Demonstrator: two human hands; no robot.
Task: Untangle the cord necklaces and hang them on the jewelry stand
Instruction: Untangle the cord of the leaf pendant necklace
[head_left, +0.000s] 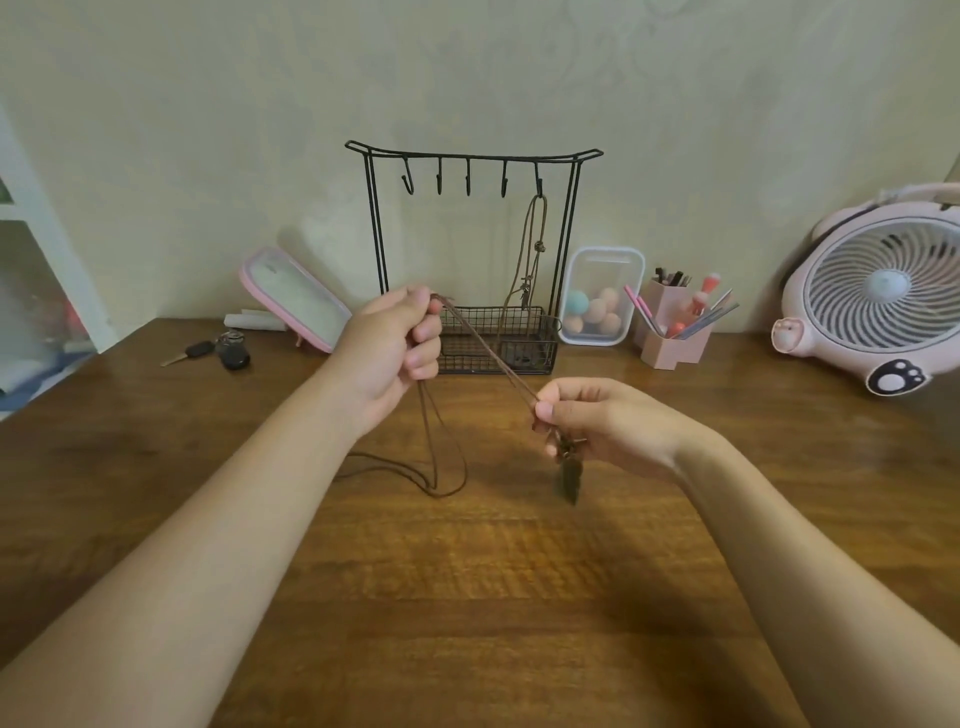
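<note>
Pinching a taut brown cord (485, 352), both left hand (397, 347) and right hand (597, 421) hide its ends.

Soft, warm, fairly dim indoor light fills the scene, with no hard glare. The desk (493, 571) shows a mild sheen near its middle and darkens toward the lower right, where a broad, diffuse shadow lies beneath the right forearm. Faint shadows fall on the wall (208, 130) behind the objects. The wide-angle lens bends the desk edge and stretches both forearms at the lower corners. The dangling pendant (570, 480) is motion-blurred, and overall detail is slightly soft.
</note>
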